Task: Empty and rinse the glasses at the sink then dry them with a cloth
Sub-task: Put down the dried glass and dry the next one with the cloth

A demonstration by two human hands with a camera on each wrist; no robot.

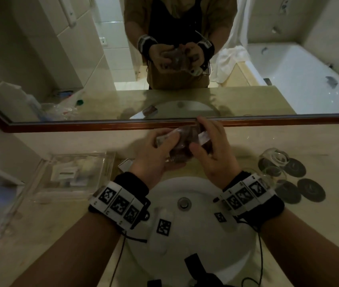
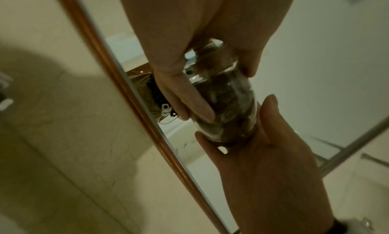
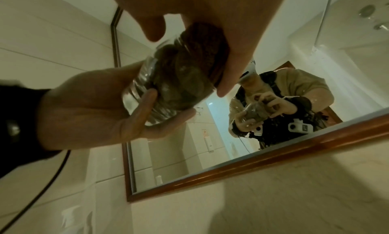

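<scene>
above the white sink (image 1: 185,241), up near the wooden mirror frame (image 1: 102,126), i hold the glass (image 1: 182,146) tipped on its side between my two hands. my left hand (image 1: 156,154) cups its base end, fingers and thumb curled round the clear wall. my right hand (image 1: 210,150) sits at its mouth end, fingers curled over the brown cloth (image 3: 208,49) that is stuffed inside it. from my head i see both forearms reaching forward over the sink, wrists level, with another glass (image 1: 274,160) lying by dark round coasters (image 1: 311,190) on the counter to the sink's right, and a clear tray (image 1: 75,175) to its left. the right wrist view shows what the head view blurs: the cloth filling the glass through to the thick base. the left wrist view shows my left fingers (image 2: 183,94) lying along the glass's side
</scene>
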